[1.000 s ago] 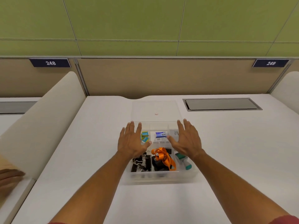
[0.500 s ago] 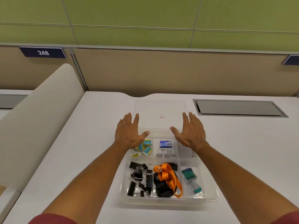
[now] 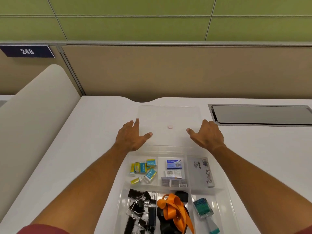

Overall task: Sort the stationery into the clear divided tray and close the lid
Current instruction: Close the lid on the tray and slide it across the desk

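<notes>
The clear divided tray (image 3: 224, 188) lies open on the white desk and holds sorted stationery: small erasers (image 3: 145, 169), staple boxes (image 3: 173, 168), a pack marked "camlin" (image 3: 202, 171), black binder clips (image 3: 141, 210), an orange lanyard (image 3: 173, 210) and a teal roller stamp (image 3: 204, 211). Its clear lid (image 3: 168, 115), with a small pink dot, lies flat on the desk just behind the tray. My left hand (image 3: 131, 135) reaches to the lid's left edge, fingers spread. My right hand (image 3: 207, 134) is at the lid's right edge, thumb over the lid. Neither hand grips anything.
A grey cable hatch (image 3: 261, 115) is set into the desk at the back right. A cream divider (image 3: 33, 115) rises along the left side. A beige partition with a sign "248" (image 3: 27, 51) closes off the back.
Both hands have moved forward from above the tray's back compartments to the two sides of the lid. The camera has tilted down and closer.
</notes>
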The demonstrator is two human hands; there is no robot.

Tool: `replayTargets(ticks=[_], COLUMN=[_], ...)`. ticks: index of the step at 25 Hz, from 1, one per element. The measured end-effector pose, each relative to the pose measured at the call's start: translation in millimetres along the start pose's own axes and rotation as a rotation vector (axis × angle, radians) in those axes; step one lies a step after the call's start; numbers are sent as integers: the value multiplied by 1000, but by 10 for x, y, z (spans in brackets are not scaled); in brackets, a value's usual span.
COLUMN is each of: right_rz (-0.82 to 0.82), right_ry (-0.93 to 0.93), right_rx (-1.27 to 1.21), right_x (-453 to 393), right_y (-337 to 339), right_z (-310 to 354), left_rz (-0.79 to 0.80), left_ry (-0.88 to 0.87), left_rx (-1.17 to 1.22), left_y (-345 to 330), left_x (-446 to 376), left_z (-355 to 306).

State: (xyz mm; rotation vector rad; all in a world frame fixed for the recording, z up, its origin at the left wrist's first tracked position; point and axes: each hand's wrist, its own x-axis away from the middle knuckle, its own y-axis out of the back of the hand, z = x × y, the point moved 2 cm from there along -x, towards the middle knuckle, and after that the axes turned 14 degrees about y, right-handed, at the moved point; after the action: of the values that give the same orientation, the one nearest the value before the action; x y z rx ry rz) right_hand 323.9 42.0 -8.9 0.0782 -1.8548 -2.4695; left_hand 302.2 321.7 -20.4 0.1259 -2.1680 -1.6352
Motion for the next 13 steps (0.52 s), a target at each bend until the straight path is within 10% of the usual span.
replayTargets(ticks=[13], right_rz=[-39], right_ry=[-165], right_rx=[-351], right_x=[-327], right_y=[-104], right_z=[-93], left_rz=[138], left_ry=[187], left_rx=[463], left_y=[-36], left_x=[-318], left_z=[-158])
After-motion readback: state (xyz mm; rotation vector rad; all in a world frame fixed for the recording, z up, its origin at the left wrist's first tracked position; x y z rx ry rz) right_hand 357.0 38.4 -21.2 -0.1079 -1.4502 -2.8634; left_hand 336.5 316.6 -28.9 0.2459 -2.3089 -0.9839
